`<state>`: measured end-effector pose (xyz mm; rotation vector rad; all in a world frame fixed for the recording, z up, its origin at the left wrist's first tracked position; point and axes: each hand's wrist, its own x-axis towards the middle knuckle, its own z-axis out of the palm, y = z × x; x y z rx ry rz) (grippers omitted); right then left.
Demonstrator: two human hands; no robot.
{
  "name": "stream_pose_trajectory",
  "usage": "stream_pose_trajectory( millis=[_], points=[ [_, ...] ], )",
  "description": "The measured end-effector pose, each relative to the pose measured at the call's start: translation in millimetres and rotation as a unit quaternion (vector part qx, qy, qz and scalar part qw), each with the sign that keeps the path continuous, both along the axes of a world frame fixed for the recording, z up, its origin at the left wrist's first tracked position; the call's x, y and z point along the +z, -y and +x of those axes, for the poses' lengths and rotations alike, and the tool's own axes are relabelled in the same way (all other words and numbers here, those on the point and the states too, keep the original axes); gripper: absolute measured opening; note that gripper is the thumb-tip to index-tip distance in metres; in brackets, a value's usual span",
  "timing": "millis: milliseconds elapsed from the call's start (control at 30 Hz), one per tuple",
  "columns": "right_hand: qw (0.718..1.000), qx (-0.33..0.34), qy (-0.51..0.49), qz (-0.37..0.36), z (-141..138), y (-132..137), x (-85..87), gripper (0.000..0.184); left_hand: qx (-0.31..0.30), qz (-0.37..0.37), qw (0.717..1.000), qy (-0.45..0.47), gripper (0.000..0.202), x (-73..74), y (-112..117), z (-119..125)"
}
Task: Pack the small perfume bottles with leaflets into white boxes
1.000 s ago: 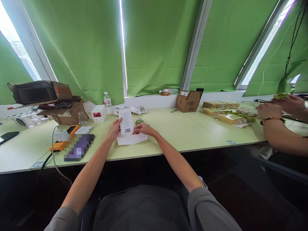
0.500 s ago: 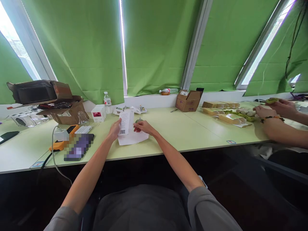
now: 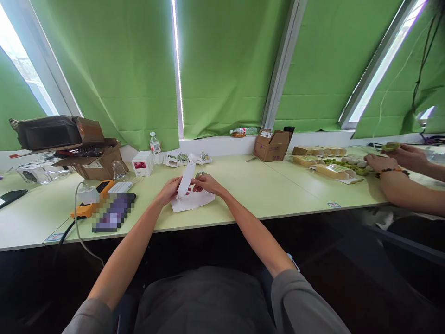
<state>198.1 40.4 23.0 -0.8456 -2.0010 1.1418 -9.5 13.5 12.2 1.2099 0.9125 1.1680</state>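
A slim white carton [image 3: 187,178] stands tilted over the desk with a narrow blank side facing me. My left hand [image 3: 170,189] is closed around it from the left, some fingertips showing past its far edge. From the right, my right hand [image 3: 206,183] has curled fingers at the carton's edge; its fingertips are partly hidden. Beneath both hands lies a white sheet of paper [image 3: 193,202]. Just behind my right hand sits a small greenish, shiny object [image 3: 200,173], mostly covered. Small printed packets [image 3: 176,160] lie farther back.
To the left are a white box [image 3: 142,163], a water bottle [image 3: 155,148], a phone [image 3: 114,213], an orange power strip [image 3: 83,212] and open cardboard boxes [image 3: 93,167]. A brown carton [image 3: 273,145] stands back right. Another person's hands [image 3: 385,163] work beside yellow boxes [image 3: 334,172].
The carton has turned from its printed, barcoded face to a narrow blank side. My left hand has shifted slightly right, and the right hand's fingers have come to the carton's edge.
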Motion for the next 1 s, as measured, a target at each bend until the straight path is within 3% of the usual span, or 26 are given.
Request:
stream_pose_trajectory(
  millis=[100, 267, 433, 633, 800, 1000],
  points=[
    [1.000, -0.010, 0.011, 0.004, -1.2, -2.1, -2.7, 0.049, -0.049, -0.005, 0.999, -0.015, 0.041, 0.5, 1.3, -0.9],
    [1.000, -0.014, 0.021, 0.011, -1.9, -4.1, -6.0, 0.052, -0.014, 0.017, 1.000, -0.016, 0.047, -4.4, -3.2, -6.8],
    [1.000, -0.017, 0.024, 0.010, -1.3, -8.0, -8.8, 0.053, -0.015, 0.011, 0.999, -0.028, 0.042, -2.2, -4.2, -5.7],
    [0.999, -0.030, 0.016, 0.004, -1.5, -7.8, -8.8, 0.053, -0.078, -0.041, 0.996, 0.012, 0.065, 5.0, 0.9, 0.4],
    [0.999, -0.041, 0.012, 0.003, -1.2, -8.1, -9.3, 0.050, -0.052, -0.045, 0.997, -0.026, 0.048, 4.2, 4.6, 2.3],
    [0.999, -0.033, 0.009, -0.004, -0.4, -12.2, -12.0, 0.050, -0.015, -0.064, 0.997, 0.031, 0.046, 7.7, 2.0, 1.2]
  ],
)
